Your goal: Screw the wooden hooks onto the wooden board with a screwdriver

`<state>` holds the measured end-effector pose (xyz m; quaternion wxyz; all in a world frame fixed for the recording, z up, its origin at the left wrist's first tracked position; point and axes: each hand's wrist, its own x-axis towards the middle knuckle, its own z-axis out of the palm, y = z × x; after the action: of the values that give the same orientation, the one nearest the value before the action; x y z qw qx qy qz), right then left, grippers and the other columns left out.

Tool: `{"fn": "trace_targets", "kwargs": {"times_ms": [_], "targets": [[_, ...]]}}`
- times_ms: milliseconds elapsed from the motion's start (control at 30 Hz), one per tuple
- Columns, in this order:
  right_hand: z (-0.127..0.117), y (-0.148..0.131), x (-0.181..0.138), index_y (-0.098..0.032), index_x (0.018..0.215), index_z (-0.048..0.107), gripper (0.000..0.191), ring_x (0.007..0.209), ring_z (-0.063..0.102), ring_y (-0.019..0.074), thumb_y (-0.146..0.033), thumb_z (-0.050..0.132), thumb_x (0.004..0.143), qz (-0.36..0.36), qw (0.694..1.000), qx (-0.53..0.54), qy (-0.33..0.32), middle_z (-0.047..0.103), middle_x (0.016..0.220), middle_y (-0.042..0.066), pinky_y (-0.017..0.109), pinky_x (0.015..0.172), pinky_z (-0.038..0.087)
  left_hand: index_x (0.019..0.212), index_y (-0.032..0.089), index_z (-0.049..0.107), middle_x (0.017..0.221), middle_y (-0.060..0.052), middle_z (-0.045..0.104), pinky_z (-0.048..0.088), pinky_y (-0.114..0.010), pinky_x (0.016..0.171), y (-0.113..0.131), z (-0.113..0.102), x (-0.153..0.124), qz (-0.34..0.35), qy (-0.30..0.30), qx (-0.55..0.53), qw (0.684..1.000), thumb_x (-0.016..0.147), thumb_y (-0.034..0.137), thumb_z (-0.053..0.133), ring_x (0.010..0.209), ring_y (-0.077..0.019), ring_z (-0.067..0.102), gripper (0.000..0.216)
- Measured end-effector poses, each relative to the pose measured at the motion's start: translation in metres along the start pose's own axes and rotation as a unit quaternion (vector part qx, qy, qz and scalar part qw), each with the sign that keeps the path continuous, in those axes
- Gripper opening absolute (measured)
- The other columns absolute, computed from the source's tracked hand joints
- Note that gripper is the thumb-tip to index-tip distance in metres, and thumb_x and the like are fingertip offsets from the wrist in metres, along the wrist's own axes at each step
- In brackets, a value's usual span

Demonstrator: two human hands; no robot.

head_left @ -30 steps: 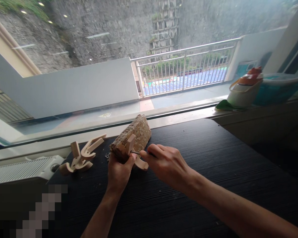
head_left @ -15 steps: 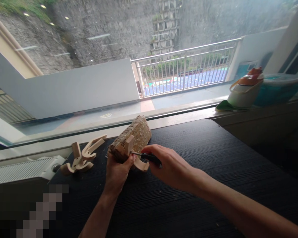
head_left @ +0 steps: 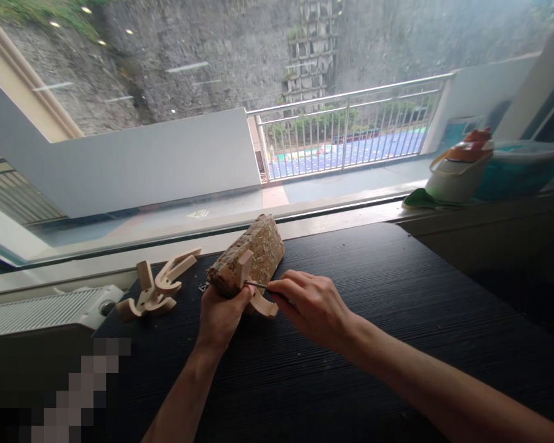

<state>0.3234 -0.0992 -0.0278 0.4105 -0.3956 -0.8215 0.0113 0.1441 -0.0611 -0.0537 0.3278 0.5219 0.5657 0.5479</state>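
Note:
A rough, bark-edged wooden block (head_left: 265, 249) lies at an angle on the dark table. Against its near end sits a pale curved wooden hook (head_left: 244, 267), its lower arm curling out to the right. My left hand (head_left: 222, 314) is closed around the block's near end, thumb pressed by the middle of the hook. In my right hand (head_left: 316, 301) is a screwdriver (head_left: 259, 285); its handle is hidden by my fingers. The metal shaft points left, with its tip at the hook's middle beside my left thumb. Whether a screw is under the tip I cannot tell.
Several loose wooden hooks (head_left: 152, 295) lie in a pile at the table's left edge. Small metal screws (head_left: 203, 287) rest by the block. A white radiator (head_left: 55, 311) stands left. On the sill at right are a white bottle (head_left: 456, 175) and a teal basin (head_left: 511, 175).
My right hand has turned and closed farther over the screwdriver's handle, which showed before. The tip stays at the hook. My left hand, block and hook keep nearly the same pose.

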Motion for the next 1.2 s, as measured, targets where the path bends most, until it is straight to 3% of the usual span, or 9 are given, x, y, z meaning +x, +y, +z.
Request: {"fn": "trace_targets", "kwargs": {"times_ms": [133,233,400,500,633,767,933,1100,1200], "targets": [[0.01,-0.003,0.001,-0.017,0.087,0.062,0.014,0.069,0.059,0.0112,-0.027,0.054,0.082,0.233,0.95,0.208,0.024,0.066,0.079,0.001,0.021,0.061,0.043,0.082,0.015,0.07,0.077,-0.005,0.074,0.055,-0.032,0.066,0.006,0.0,-0.002,0.03,0.025,0.062,0.997,0.059,0.026,0.072,0.072,-0.0243,0.069,0.025],[0.006,-0.002,0.004,-0.018,0.088,0.063,0.017,0.072,0.06,0.0124,-0.029,0.052,0.082,0.263,0.937,0.232,-0.007,0.066,0.08,0.001,0.022,0.063,0.044,0.081,0.015,0.07,0.078,-0.006,0.074,0.055,-0.034,0.069,0.012,0.001,-0.003,0.041,0.039,0.09,0.994,0.058,0.025,0.072,0.074,-0.0257,0.069,0.025],[-0.011,-0.001,0.006,-0.023,0.106,0.059,0.027,0.064,0.055,0.0106,-0.027,0.057,0.08,0.108,0.994,0.009,-0.034,0.063,0.086,0.001,0.022,0.057,0.038,0.081,0.016,0.07,0.077,-0.004,0.074,0.055,-0.031,0.068,0.016,0.004,-0.006,0.044,0.035,0.069,0.996,0.058,0.024,0.072,0.074,-0.0248,0.069,0.025],[-0.014,0.001,0.003,-0.022,0.099,0.061,0.019,0.063,0.051,0.0086,-0.018,0.048,0.085,-0.033,0.995,-0.09,-0.039,0.059,0.086,0.002,0.021,0.056,0.035,0.081,0.016,0.07,0.079,-0.003,0.074,0.055,-0.031,0.069,0.018,0.004,-0.006,0.049,0.024,0.079,0.995,0.059,0.023,0.071,0.074,-0.0241,0.069,0.024],[-0.005,0.002,-0.001,-0.02,0.096,0.062,0.019,0.062,0.05,0.0087,-0.016,0.045,0.088,-0.082,0.99,-0.105,-0.035,0.058,0.081,0.002,0.021,0.055,0.035,0.083,0.016,0.07,0.079,-0.003,0.074,0.055,-0.032,0.071,0.018,0.002,-0.007,0.05,0.012,0.093,0.994,0.06,0.024,0.07,0.075,-0.0238,0.069,0.024],[0.003,0.0,0.001,-0.017,0.09,0.065,0.018,0.066,0.055,0.0105,-0.023,0.049,0.086,0.072,0.995,0.073,-0.01,0.063,0.079,0.003,0.022,0.06,0.04,0.082,0.015,0.069,0.078,-0.004,0.073,0.054,-0.032,0.069,0.021,0.003,-0.009,0.036,0.008,0.081,0.996,0.059,0.023,0.07,0.074,-0.0236,0.069,0.024],[0.001,0.001,0.009,-0.013,0.076,0.064,0.028,0.058,0.052,0.0108,-0.033,0.047,0.085,0.292,0.902,0.305,-0.087,0.059,0.061,0.001,0.021,0.052,0.04,0.081,0.016,0.067,0.079,-0.004,0.072,0.054,-0.032,0.071,0.026,0.005,-0.012,0.045,0.033,0.077,0.995,0.055,0.021,0.073,0.075,-0.0235,0.068,0.027],[-0.006,-0.001,0.006,-0.02,0.103,0.062,0.025,0.064,0.053,0.0108,-0.03,0.054,0.081,0.147,0.986,0.062,-0.056,0.062,0.084,0.002,0.022,0.055,0.037,0.075,0.015,0.067,0.082,-0.005,0.073,0.054,-0.032,0.072,0.027,0.005,-0.012,0.041,0.029,0.081,0.995,0.057,0.021,0.07,0.078,-0.0235,0.068,0.019],[-0.007,-0.003,0.001,-0.025,0.109,0.059,0.026,0.058,0.05,0.0085,-0.022,0.047,0.086,0.003,0.993,-0.101,-0.059,0.059,0.089,0.002,0.022,0.051,0.031,0.081,0.014,0.067,0.081,-0.004,0.073,0.055,-0.031,0.07,0.026,0.006,-0.011,0.039,0.026,0.083,0.995,0.058,0.021,0.068,0.076,-0.0232,0.068,0.024]]}}
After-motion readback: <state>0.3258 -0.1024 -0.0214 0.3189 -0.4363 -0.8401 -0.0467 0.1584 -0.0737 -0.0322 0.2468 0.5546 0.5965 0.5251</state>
